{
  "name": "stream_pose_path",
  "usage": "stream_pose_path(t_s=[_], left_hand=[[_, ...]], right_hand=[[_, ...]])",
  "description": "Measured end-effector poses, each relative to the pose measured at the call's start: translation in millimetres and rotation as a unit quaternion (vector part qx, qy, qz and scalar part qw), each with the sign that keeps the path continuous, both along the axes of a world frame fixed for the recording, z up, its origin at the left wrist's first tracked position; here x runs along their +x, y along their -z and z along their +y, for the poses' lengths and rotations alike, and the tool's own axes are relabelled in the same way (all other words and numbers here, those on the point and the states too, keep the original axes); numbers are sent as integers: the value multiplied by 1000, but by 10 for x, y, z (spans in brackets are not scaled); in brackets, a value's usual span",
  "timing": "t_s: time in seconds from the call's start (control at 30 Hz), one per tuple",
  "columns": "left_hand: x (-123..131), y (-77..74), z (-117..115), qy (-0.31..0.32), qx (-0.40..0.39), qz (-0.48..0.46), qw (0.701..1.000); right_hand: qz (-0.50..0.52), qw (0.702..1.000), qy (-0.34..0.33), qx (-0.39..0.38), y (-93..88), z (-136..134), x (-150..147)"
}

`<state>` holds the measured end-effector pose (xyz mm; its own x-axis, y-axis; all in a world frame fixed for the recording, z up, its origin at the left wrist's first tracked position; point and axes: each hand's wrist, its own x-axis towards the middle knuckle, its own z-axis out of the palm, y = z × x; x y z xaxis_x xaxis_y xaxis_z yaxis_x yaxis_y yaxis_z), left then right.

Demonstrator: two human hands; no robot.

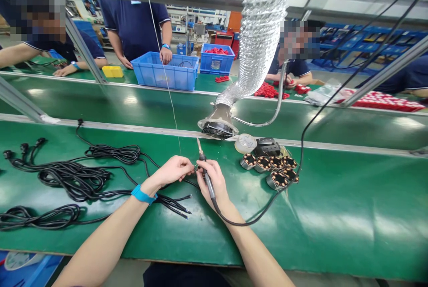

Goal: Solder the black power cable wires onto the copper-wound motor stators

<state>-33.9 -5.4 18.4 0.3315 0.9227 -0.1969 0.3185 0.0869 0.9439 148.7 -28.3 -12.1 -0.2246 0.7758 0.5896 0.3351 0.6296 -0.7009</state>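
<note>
My right hand (214, 182) is closed around a soldering iron (204, 166), tip pointing up and away, its black cord (267, 209) trailing off to the right. My left hand (174, 170), with a blue wrist strap (143, 195), pinches a small part or wire end against the right hand's fingers; what it is stays too small to tell. Thin black wires (174, 204) run from under my left hand across the green mat (351, 215).
Bundles of black power cords (70, 175) lie left. Several round copper-wound coils (274, 168) and a tape roll (245, 143) sit right of my hands. A foil fume duct (257, 41) hangs ahead. Other people work beyond the conveyor by blue bins (165, 70).
</note>
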Motion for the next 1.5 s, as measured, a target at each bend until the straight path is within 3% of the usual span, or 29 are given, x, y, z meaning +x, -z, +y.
stream_pose_path(t_s=[0.13,0.27,0.5,0.7,0.87,1.13,1.37,1.5], left_hand=[[-24,33,16,-9,2,6,1000],[-40,44,28,-18,-2,7,1000],[-29,65,31,-21,-4,-1,1000],[-10,40,18,-15,-17,-13,1000],[-11,25,29,-15,-23,-10,1000],[-30,19,37,-7,-35,-21,999],[-24,-18,17,32,-61,-23,997],[-1,-3,24,16,-44,-13,999]], right_hand=[[22,997,-24,-71,-122,15,53],[20,993,-34,-111,-127,49,92],[67,989,37,-130,-53,8,18],[60,988,86,-116,-27,-14,-37],[63,986,82,-128,3,-22,-26],[-49,991,62,-110,-91,-47,96],[-70,991,73,-91,54,47,91],[-67,991,78,-87,98,81,94]])
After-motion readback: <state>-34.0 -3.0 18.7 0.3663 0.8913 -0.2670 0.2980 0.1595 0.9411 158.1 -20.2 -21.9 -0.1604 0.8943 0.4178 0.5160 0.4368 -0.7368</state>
